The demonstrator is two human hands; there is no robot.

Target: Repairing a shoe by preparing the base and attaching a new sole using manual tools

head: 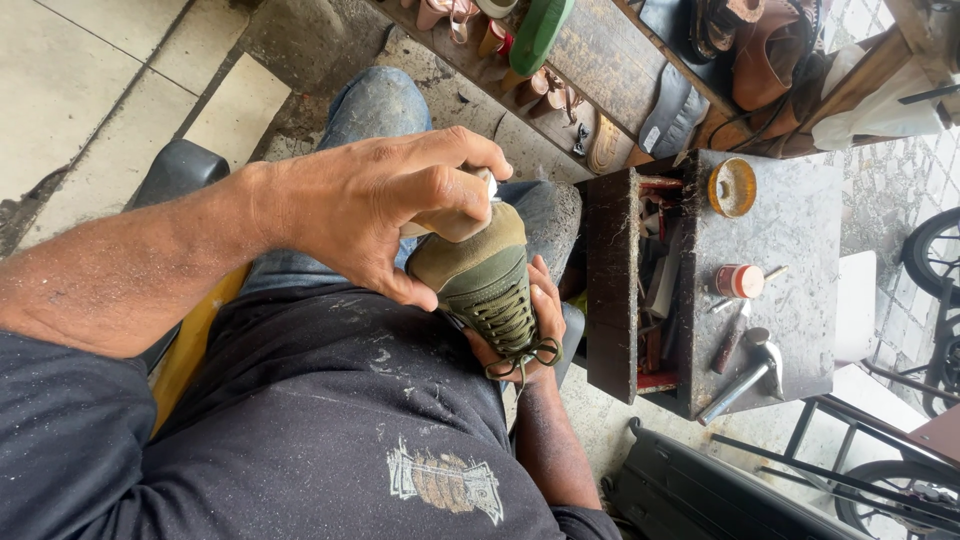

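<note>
Beside a cluttered workbench (800,250), the left hand (380,215) grips an olive shoe's (485,280) toe; the right hand (535,325) cradles it underneath.

A shoe-repair workshop, open to a paved floor. A worn, dusty tabletop (800,250) carries a hammer (745,375), a small round tin (732,187) and a red-capped jar (740,281). Beside it, an open wooden box (612,290) holds crowded tools. A wooden shelf (600,70) above bears shoes, sandals and loose soles, one of them green (540,32).
</note>
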